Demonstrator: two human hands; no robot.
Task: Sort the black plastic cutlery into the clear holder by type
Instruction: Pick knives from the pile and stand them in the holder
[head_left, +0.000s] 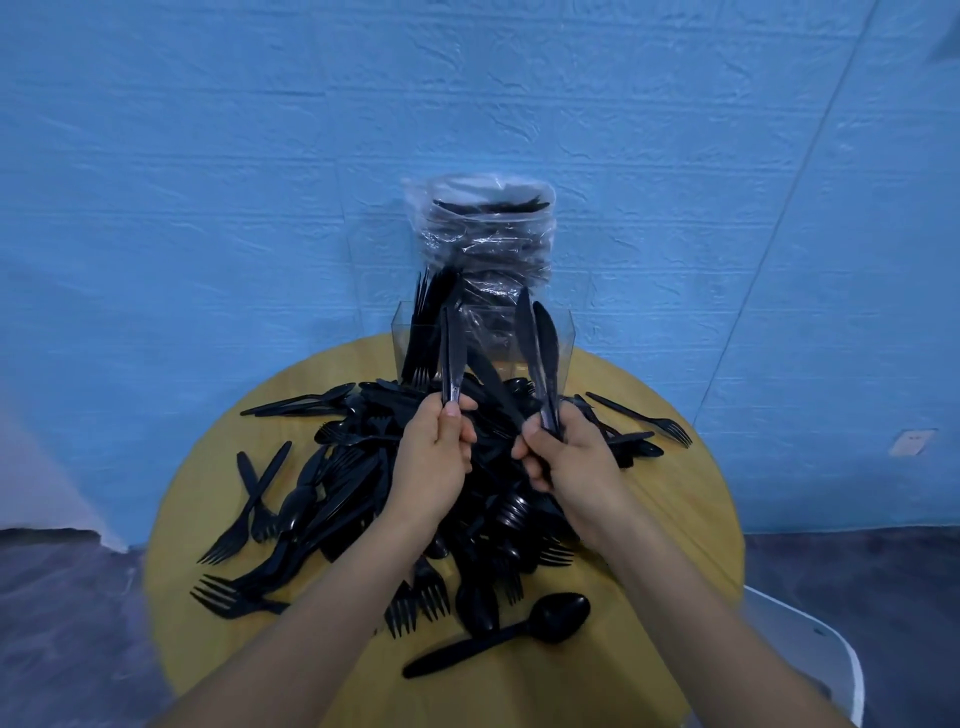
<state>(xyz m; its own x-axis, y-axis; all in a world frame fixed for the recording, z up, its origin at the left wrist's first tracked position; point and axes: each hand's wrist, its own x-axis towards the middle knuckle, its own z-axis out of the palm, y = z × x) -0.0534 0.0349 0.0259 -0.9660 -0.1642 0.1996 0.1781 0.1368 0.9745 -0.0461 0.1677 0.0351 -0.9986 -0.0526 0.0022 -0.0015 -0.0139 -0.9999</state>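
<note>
1. Progress looks early. The holder (563, 338) stands at the far edge of the round bench (649, 499), and only its left compartment shows cutlery, upright forks (423, 332) as far as I can tell. What the other compartments hold is hidden by glare and the wrapped stack (488, 244) behind.
2. Most of the work is left: a big pile (353, 483) of mixed forks, spoons and knives lies across the bench, with a lone spoon (498, 636) nearest the person.
3. The left hand (434, 457) has its fingers curled tight round the handles of a few knives (452, 353), blades up, just before the holder.
4. The right hand (563, 457) likewise grips two knives (540, 353), blades upright near the holder's right side.
5. Neither bunch is in the holder yet.
</note>
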